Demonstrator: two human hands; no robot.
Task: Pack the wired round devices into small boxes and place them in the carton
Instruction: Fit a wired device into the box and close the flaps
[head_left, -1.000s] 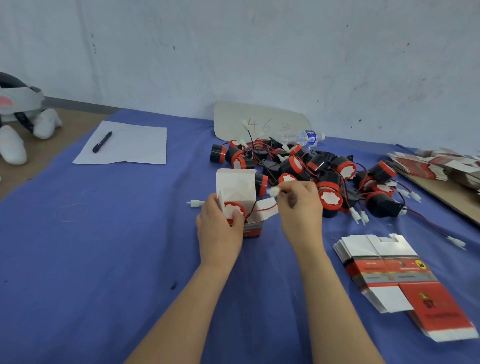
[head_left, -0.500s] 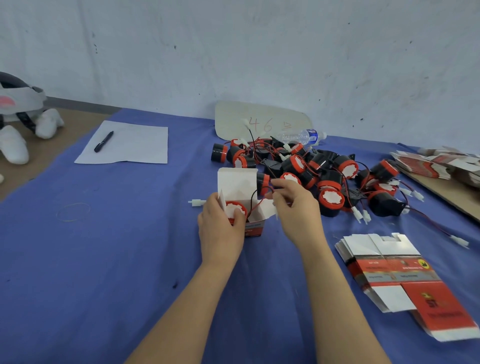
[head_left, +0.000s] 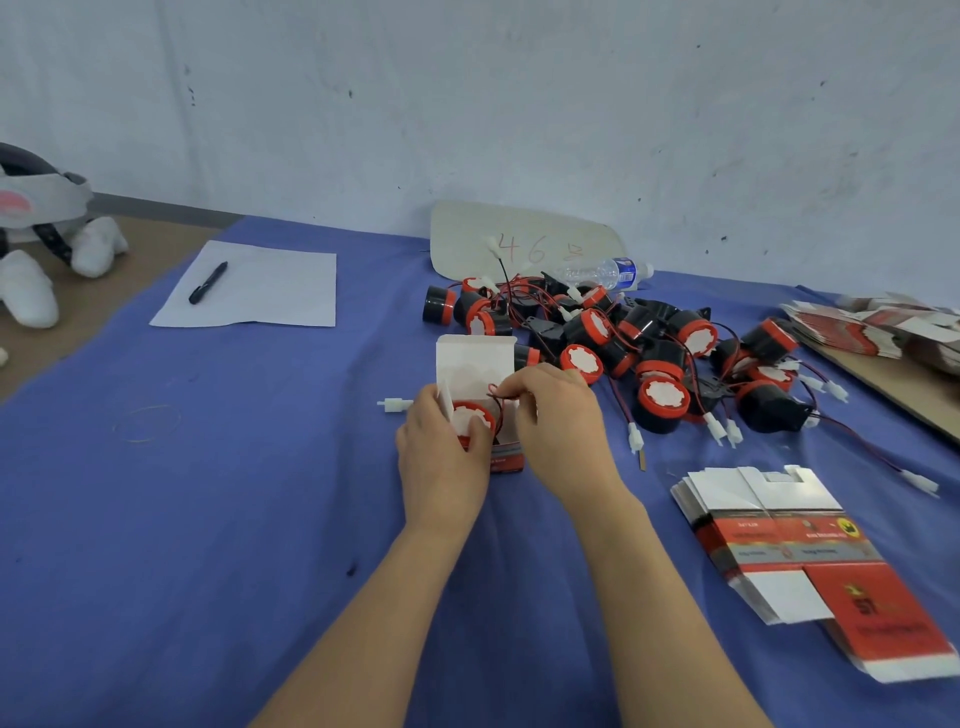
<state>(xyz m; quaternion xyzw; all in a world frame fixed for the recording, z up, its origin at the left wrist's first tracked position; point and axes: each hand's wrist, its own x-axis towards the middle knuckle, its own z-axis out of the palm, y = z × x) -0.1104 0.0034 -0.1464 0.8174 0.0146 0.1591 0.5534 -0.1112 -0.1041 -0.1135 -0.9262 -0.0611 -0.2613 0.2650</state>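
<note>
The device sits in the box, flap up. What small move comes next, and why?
Probably the right hand should tuck the wire it pinches down beside the round device: the wire loops above the opening of the small box, which the left hand holds.

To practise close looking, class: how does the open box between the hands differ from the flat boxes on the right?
The open box stands folded up with a device inside; the flat boxes lie unfolded, holding nothing. The open box is one; the flat boxes form a stack. Both are red-and-white card.
</note>
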